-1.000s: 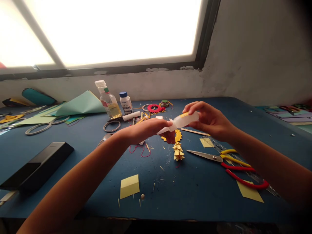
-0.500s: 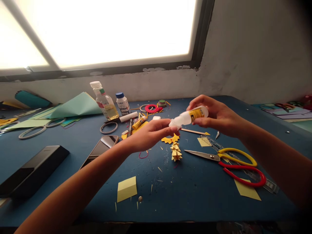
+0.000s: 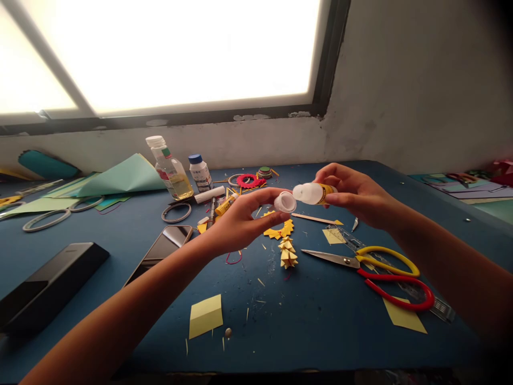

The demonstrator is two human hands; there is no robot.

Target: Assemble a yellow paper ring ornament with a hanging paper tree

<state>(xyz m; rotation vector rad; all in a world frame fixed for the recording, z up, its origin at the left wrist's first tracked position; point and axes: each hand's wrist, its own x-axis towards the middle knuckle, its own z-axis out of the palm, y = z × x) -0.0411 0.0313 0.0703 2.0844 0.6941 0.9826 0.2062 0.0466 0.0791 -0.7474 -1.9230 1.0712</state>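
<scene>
My right hand [image 3: 352, 195] holds a small white glue bottle [image 3: 313, 193] with a yellow label, lying sideways above the blue table [image 3: 320, 321]. My left hand [image 3: 240, 219] pinches the bottle's white cap [image 3: 285, 202], which sits just off the bottle's tip. Below the hands lie a folded yellow paper piece [image 3: 287, 252] shaped like a small tree and a yellow zigzag strip [image 3: 278, 231].
Red-and-yellow scissors [image 3: 377, 270] lie at the right over a clear ruler [image 3: 433, 302]. Yellow paper squares [image 3: 206, 315] sit near the front edge. A phone [image 3: 160, 247], a black box [image 3: 44, 289], two bottles [image 3: 170, 168], rings and green paper [image 3: 120, 174] fill the left.
The cap has come off the glue bottle and is now held apart in my left hand. Both hands shifted slightly; the bottle's tip now shows.
</scene>
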